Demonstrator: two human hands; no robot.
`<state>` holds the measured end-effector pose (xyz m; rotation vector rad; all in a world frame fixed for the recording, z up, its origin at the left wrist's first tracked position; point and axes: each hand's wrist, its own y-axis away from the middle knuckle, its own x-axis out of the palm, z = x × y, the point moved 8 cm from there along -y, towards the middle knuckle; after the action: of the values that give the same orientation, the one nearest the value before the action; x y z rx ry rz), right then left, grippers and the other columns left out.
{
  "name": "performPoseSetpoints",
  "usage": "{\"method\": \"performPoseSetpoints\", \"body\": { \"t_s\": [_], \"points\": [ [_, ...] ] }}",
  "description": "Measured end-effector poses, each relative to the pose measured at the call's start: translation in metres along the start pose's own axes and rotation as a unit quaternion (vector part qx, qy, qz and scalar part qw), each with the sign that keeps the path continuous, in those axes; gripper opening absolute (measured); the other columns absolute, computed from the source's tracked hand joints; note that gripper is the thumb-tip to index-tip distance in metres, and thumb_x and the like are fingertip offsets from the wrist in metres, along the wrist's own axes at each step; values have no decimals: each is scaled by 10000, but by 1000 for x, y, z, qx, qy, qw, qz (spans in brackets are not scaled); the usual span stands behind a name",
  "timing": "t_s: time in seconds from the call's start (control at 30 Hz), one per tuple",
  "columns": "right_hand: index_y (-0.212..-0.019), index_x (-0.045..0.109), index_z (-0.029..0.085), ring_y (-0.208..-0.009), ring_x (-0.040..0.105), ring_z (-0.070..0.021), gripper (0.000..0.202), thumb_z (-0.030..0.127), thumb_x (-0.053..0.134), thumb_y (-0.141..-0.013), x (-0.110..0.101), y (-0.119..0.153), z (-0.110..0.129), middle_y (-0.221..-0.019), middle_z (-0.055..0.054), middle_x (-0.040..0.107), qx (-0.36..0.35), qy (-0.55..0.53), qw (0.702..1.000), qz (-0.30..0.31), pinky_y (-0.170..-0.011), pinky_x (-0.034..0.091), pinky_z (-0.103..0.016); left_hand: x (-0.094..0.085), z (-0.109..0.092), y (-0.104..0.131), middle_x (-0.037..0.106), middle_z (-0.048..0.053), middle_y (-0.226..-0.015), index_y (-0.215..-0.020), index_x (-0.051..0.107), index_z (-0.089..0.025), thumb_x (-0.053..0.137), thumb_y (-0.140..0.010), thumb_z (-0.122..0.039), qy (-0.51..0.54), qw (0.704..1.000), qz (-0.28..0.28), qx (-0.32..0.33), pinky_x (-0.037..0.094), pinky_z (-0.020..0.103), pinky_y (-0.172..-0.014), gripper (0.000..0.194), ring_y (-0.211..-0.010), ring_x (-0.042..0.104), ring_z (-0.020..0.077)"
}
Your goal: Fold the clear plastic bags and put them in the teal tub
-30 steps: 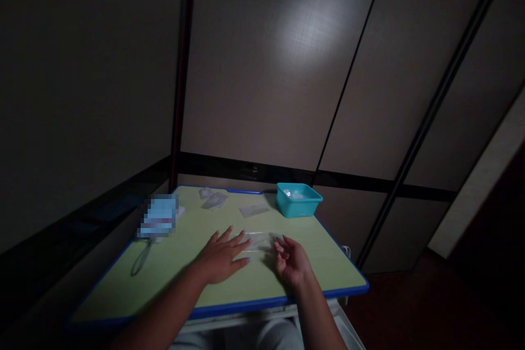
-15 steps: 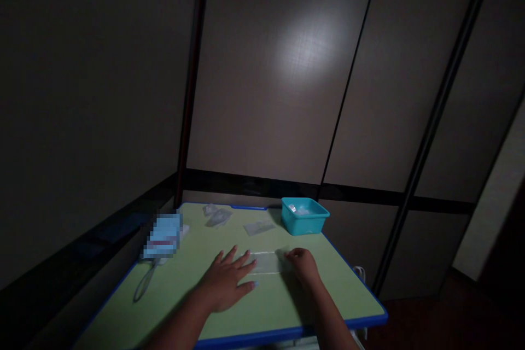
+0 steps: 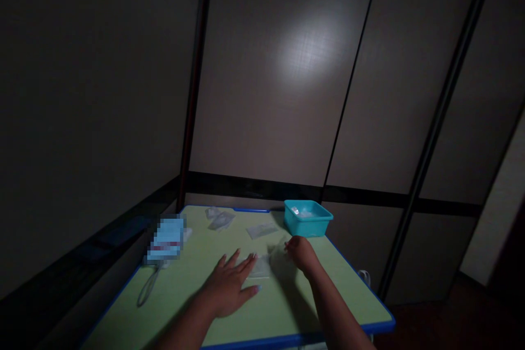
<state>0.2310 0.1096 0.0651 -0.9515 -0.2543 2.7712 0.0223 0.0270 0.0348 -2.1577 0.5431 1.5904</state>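
Observation:
A clear plastic bag (image 3: 260, 268) lies on the pale green table (image 3: 213, 331) between my hands. My left hand (image 3: 232, 287) rests palm down with its fingers spread, the fingertips on the bag's left part. My right hand (image 3: 302, 254) is closed in a pinch on the bag's right end and holds it up off the table, so that this side curves upward. The exact fingertip contact is small and dim. Just beyond the hands, another flat clear bag (image 3: 262, 230) lies on the table.
A turquoise basket (image 3: 309, 225) with clear plastic pieces inside stands at the back right. Crumpled clear bags (image 3: 221, 220) lie at the back left. A blurred blue item (image 3: 166, 238) with a strap loop (image 3: 147, 287) sits at the left edge. Dark panels (image 3: 262, 120) rise behind the table.
My right hand has lifted the bag's right end from the table, bending it upward. My left hand stays spread on the left part. The view has shifted slightly.

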Motion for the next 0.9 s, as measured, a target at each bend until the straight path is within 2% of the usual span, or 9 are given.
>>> {"method": "performPoseSetpoints", "body": {
  "t_s": [0.23, 0.47, 0.67, 0.8, 0.9],
  "points": [
    [-598, 522, 141, -299, 478, -76, 168, 192, 594, -742, 12, 1, 20, -384, 27, 525, 27, -78, 996, 45, -347, 289, -149, 1, 0, 0, 150, -46, -1460, -1391, 142, -323, 212, -792, -694, 2, 1000, 8, -7, 61, 566, -1047, 708, -1338, 29, 311],
    [-614, 495, 144, -301, 505, -83, 182, 197, 606, -748, 21, 4, 62, -388, 29, 536, 12, -123, 990, 74, -289, 300, -122, -2, -3, 1, 172, -17, -1460, -1394, 163, -295, 234, -783, -700, 5, 1000, 9, -6, 40, 564, -1048, 737, -1338, 11, 315],
    [-654, 474, 156, -331, 530, -96, 143, 185, 557, -767, 42, 5, 97, -420, 34, 542, -1, -91, 992, 92, -306, 339, -132, -2, -3, 1, 197, -5, -1457, -1391, 160, -322, 273, -768, -707, 10, 1000, -7, -1, 45, 598, -1031, 740, -1329, 64, 345],
    [-662, 498, 151, -361, 537, -96, 120, 189, 533, -770, 64, 5, 114, -435, 26, 544, -23, -46, 993, 108, -369, 375, -159, -1, -2, 0, 223, 17, -1453, -1395, 148, -310, 370, -772, -650, 5, 1000, -10, -4, 75, 589, -1033, 744, -1321, 103, 359],
    [-636, 529, 146, -436, 568, -113, 124, 192, 538, -750, 84, 5, 125, -473, -4, 574, -53, 0, 992, 113, -456, 400, -191, -3, -3, 0, 296, 48, -1426, -1383, 213, -280, 406, -774, -611, -15, 1000, -20, -1, 108, 554, -1042, 720, -1323, 121, 337]
  ]
}}
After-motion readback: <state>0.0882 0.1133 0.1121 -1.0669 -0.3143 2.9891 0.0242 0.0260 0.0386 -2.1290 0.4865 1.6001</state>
